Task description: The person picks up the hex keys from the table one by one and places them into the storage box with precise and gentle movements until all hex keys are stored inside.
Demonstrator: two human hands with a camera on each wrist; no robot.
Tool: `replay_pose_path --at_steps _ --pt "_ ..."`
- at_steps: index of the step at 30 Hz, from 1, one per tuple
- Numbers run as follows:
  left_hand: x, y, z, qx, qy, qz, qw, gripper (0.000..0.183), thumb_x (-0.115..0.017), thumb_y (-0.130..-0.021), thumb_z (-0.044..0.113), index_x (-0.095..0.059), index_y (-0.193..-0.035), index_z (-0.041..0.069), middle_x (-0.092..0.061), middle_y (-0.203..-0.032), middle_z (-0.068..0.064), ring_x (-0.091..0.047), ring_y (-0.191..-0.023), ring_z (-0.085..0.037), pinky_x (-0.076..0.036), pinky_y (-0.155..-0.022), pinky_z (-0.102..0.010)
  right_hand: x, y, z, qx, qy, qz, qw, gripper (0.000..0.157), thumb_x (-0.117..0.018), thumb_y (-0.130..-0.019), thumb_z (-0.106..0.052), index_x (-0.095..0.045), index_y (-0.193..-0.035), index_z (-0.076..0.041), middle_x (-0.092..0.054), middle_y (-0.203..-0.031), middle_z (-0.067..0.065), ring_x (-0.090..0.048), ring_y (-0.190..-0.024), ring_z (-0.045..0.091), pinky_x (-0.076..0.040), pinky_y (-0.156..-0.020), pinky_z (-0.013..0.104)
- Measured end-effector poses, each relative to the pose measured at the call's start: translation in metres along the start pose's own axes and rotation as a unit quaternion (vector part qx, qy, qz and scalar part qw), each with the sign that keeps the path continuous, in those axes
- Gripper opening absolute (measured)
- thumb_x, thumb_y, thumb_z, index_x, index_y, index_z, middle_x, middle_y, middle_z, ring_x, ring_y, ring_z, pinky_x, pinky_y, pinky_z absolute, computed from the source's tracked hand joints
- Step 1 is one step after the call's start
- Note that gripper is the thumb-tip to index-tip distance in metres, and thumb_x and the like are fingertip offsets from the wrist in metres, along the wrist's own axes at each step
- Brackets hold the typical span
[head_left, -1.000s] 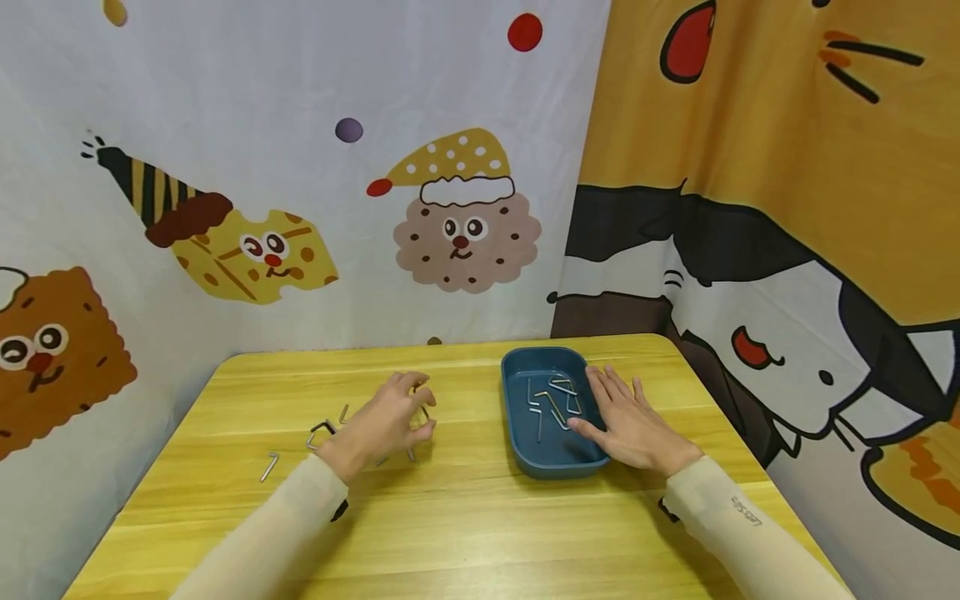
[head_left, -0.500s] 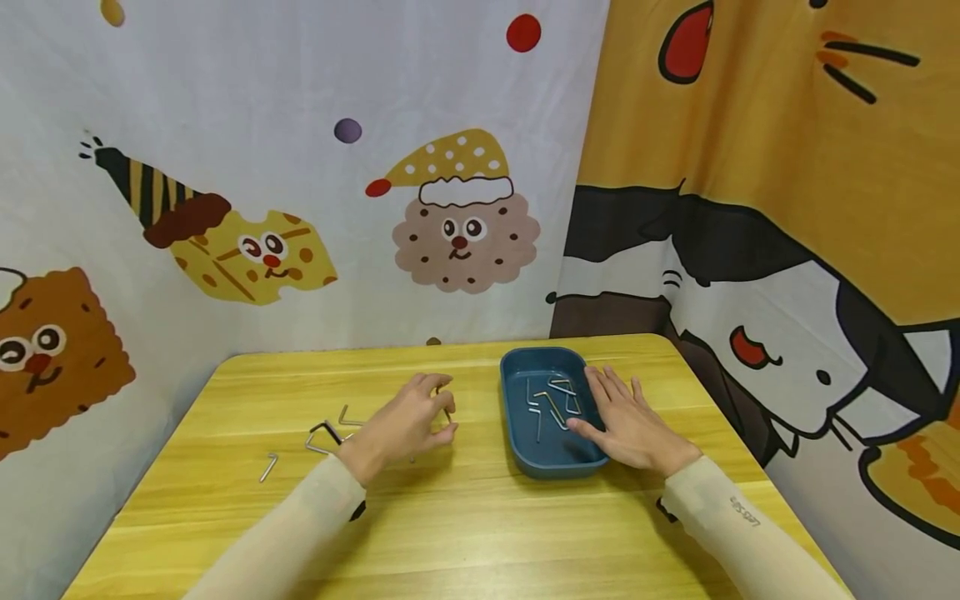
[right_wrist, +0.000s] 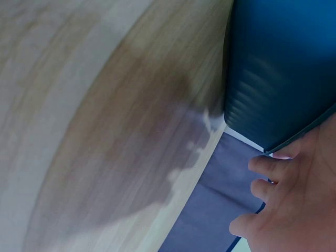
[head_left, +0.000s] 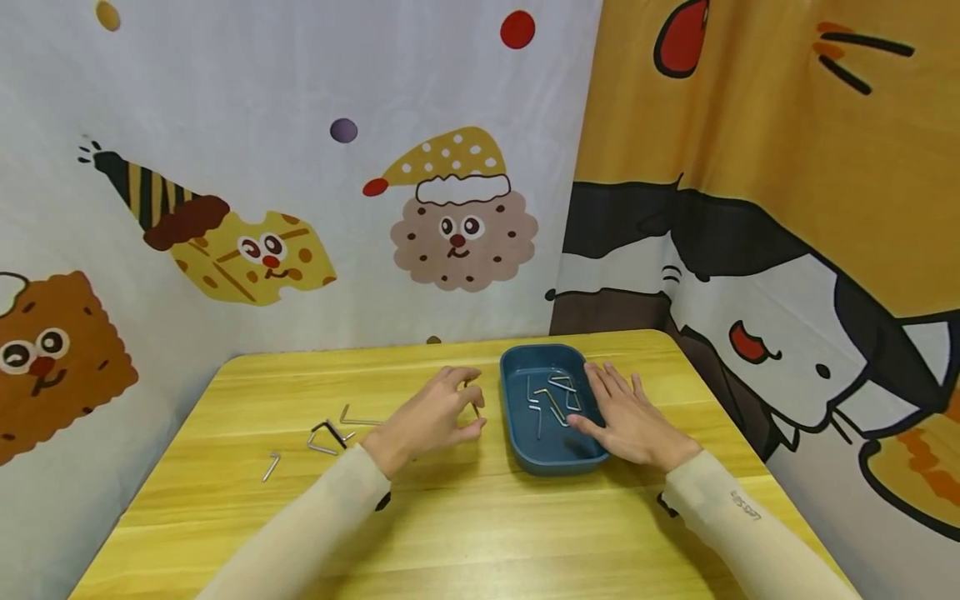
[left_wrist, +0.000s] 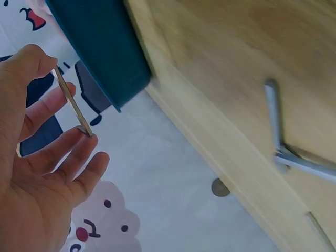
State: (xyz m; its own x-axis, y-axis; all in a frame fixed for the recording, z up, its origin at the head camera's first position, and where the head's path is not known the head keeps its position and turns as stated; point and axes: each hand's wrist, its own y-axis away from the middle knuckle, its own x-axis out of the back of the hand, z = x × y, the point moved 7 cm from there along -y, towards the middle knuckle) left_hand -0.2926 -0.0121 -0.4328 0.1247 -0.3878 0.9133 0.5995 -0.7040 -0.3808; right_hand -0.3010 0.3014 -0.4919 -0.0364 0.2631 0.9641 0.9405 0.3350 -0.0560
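At the far left of the head view, a biscuit character is printed on the pale curtain; at the left of the wooden table below, 1 short silver hex key lies apart from the others. To its right, a black hex key and a silver hex key lie together. Next, an L-shaped metal key runs partly behind the left hand, whose sleeve is cream.

Just below the centre of the frame, this hand pinches a brass-toned hex key near the left side of the blue tray. The left wrist view shows the key spanning the gap between thumb and fingertips, its short bent end at the fingertips.

Right of centre stands the blue tray, with several L-shaped keys on its floor, mostly silver, 1 of them partly yellow.

Farther right, the right hand rests against the tray's right side, fingers extended and thumb spread over the rim. At the right edge hangs an orange curtain bearing a black-and-white cat.
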Motion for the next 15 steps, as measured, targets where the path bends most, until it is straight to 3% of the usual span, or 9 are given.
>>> replay_pose_path --at_steps 7,15 --pt "-0.003 -0.014 0.012 -0.004 0.032 -0.015 0.9994 0.015 -0.088 -0.104 0.026 -0.084 -0.111 0.013 -0.073 -0.154 -0.023 -0.069 -0.145 -0.042 -0.067 -0.115 -0.047 0.0 -0.001 -0.001 0.002 0.004 -0.001 1.0 0.107 -0.055 -0.115 -0.073 -0.02 -0.185 0.001 -0.024 -0.193 0.026 -0.018 -0.181 0.054 -0.01 -0.141 0.086" --pt "-0.014 -0.031 0.025 0.004 0.048 -0.07 0.9964 0.018 -0.087 -0.107 0.032 -0.083 -0.117 0.017 -0.071 -0.159 -0.018 -0.065 -0.154 -0.041 -0.063 -0.123 -0.046 -0.001 -0.002 -0.001 -0.002 0.007 -0.006 1.0 0.108 -0.054 -0.115 -0.074 -0.02 -0.185 0.001 -0.025 -0.193 0.027 -0.017 -0.181 0.054 -0.01 -0.14 0.086"
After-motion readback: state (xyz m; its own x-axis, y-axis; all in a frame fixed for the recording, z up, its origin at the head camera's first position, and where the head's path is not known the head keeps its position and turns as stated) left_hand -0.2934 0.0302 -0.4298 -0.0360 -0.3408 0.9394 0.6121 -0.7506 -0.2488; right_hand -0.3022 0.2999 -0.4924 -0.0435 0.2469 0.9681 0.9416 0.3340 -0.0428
